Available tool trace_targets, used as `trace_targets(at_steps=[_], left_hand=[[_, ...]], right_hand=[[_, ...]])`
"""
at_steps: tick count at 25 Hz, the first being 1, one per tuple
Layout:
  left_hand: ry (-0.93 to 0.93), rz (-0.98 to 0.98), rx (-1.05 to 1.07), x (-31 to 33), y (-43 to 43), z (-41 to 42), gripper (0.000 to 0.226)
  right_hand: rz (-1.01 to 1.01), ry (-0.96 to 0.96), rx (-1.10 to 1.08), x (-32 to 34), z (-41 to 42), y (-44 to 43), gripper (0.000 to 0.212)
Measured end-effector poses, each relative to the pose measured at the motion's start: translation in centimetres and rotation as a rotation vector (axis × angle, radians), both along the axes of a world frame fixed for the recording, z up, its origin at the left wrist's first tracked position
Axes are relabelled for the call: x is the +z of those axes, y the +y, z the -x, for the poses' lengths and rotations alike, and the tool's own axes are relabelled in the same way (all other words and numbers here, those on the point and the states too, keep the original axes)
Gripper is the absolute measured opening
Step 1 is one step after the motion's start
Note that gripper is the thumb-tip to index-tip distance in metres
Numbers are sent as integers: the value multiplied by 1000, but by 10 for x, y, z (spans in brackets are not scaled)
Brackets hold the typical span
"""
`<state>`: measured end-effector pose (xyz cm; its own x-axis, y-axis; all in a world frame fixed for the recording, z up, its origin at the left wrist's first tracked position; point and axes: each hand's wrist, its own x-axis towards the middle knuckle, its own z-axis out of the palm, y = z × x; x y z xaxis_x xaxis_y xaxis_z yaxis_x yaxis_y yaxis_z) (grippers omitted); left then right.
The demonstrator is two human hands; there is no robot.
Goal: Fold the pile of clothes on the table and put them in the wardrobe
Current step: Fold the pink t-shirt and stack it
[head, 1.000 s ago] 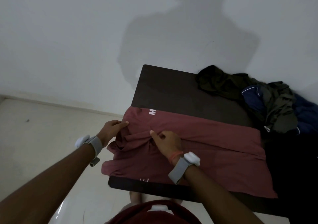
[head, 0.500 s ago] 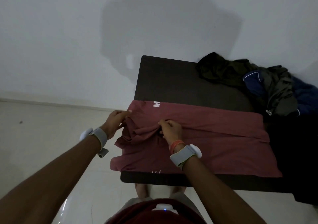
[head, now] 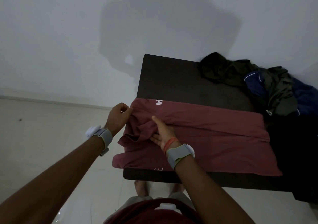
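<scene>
A maroon t-shirt [head: 215,137] with white lettering lies spread along the near half of the dark table [head: 173,79], its left end bunched and hanging over the table's left edge. My left hand [head: 118,115] pinches the shirt's far left corner at that edge. My right hand [head: 161,132] lies flat on the bunched fabric, forefinger stretched out and thumb spread. A pile of unfolded dark clothes [head: 258,82], olive, navy and black, sits at the table's far right. The wardrobe is not in view.
A white wall stands behind the table, carrying my shadow. Pale tiled floor [head: 43,137] lies to the left and below. My bare feet [head: 142,187] show under the table's near edge. Black cloth [head: 296,155] drapes over the table's right end.
My right hand has gone from gripping the bunched fabric to lying flat on it with fingers spread. My left hand keeps its pinch on the corner. The camera has shifted a little.
</scene>
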<state>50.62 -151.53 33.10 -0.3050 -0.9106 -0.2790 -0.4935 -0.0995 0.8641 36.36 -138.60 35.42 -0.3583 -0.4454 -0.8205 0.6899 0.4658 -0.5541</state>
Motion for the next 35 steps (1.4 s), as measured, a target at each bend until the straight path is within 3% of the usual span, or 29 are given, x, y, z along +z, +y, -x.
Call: trace_targets(at_steps=[3, 8, 10, 13, 15, 17, 20, 22, 27, 30, 32, 35], left_hand=[[-125, 17, -90, 2, 11, -4, 32], [-322, 71, -200, 13, 28, -7, 44], [-340, -14, -215, 17, 33, -5, 57], [-175, -326, 52, 25, 33, 1, 70], [-55, -524, 160, 27, 32, 3, 67], [-46, -552, 137, 22, 31, 3, 53], [-118, -400, 41, 17, 36, 3, 44], [-179, -187, -122, 16, 46, 2, 44], [-325, 350, -651, 13, 77, -6, 27], [-259, 601, -766, 7, 84, -12, 8], [-201, 654, -814, 11, 92, -17, 7], [-164, 815, -969, 12, 109, -28, 19]], right_hand=[[-57, 54, 119, -6, -13, -3, 24], [39, -73, -4, -5, -8, -2, 10], [92, -176, -53, -3, -4, 0, 17], [148, -319, -72, 2, -3, 3, 24], [152, -347, -71, 2, -3, 5, 24], [139, -350, -66, 0, -2, 7, 23], [111, -329, -55, -4, 0, 11, 24], [54, -243, -18, -9, 2, 14, 30], [-131, 271, 272, -14, 11, 17, 49], [-199, 695, 464, -6, 14, 26, 53], [-156, 798, 384, 2, 10, 33, 48], [-127, 914, 407, 4, 4, 37, 64]])
